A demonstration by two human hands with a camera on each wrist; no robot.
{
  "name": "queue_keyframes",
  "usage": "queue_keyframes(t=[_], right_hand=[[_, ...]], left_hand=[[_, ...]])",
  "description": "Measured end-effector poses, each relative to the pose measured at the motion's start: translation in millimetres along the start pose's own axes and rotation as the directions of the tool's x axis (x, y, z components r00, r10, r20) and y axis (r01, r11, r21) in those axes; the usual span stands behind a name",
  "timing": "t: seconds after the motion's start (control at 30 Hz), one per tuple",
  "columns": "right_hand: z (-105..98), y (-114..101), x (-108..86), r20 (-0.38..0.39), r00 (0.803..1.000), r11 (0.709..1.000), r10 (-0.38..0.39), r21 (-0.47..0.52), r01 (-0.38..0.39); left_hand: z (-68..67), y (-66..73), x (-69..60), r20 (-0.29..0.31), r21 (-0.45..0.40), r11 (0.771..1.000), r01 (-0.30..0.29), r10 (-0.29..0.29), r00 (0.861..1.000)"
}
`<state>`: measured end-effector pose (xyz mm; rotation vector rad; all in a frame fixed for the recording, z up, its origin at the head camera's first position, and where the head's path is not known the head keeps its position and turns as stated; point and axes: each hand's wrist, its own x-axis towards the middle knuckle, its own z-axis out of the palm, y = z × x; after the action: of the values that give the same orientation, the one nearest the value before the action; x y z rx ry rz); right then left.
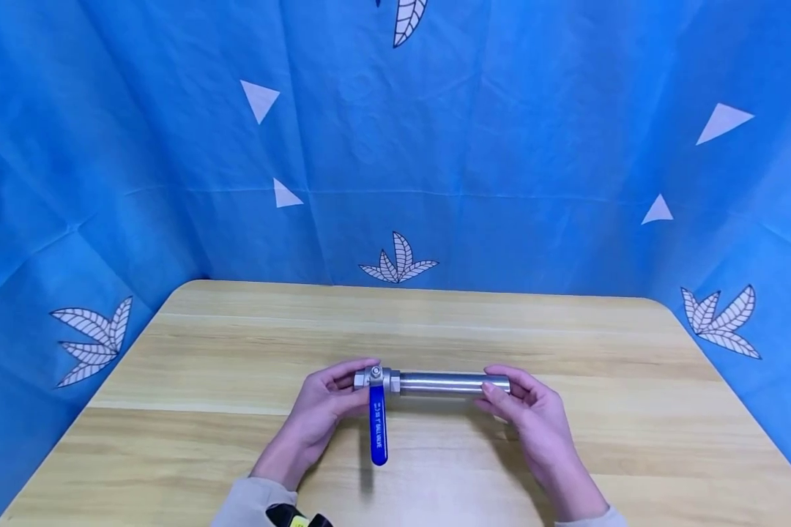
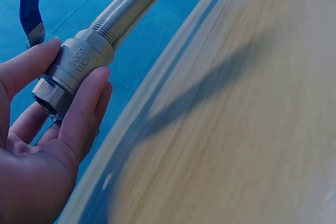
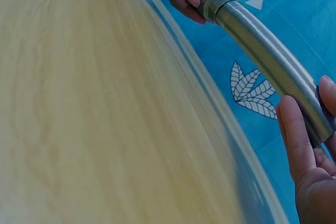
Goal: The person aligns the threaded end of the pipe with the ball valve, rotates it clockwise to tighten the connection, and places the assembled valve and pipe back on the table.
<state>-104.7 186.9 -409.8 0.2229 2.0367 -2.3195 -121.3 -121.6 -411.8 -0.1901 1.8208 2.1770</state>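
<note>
A steel ball valve [image 2: 79, 61] with a blue lever handle [image 1: 378, 428] is joined to a straight steel pipe [image 1: 438, 383], held level above the table. My left hand [image 1: 326, 401] grips the valve body between thumb and fingers at its free, hexagonal end. Pointing toward me, the lever hangs out past the thumb. At the pipe's far right end my right hand [image 1: 530, 406] holds it between thumb and fingers. Several bare threads [image 2: 106, 31] show where the pipe enters the valve. Part of the pipe's right end is hidden behind the right fingers in the right wrist view.
The pale wooden tabletop [image 1: 237, 337] has rounded far corners. Behind it and along both sides hangs a blue cloth [image 1: 534, 110] with white leaf and triangle prints. Shadows of the hands and lever fall on the wood. A black strap [image 1: 283, 514] sits at the left wrist.
</note>
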Motion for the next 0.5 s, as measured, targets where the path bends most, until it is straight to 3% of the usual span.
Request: queue_keyframes(t=[0.23, 0.5], right_hand=[[-1.3, 3.1, 0.6, -0.001, 1.0, 1.0, -0.014, 0.005, 0.014], [-0.5, 3.7, 2.4, 0.002, 1.0, 1.0, -0.011, 0.007, 0.011]], left_hand=[[2.1, -0.1, -0.2, -0.014, 0.042, 0.999, 0.008, -0.008, 1.0], [-0.6, 0.3, -0.3, -0.006, 0.081, 0.996, -0.031, 0.032, 0.999]])
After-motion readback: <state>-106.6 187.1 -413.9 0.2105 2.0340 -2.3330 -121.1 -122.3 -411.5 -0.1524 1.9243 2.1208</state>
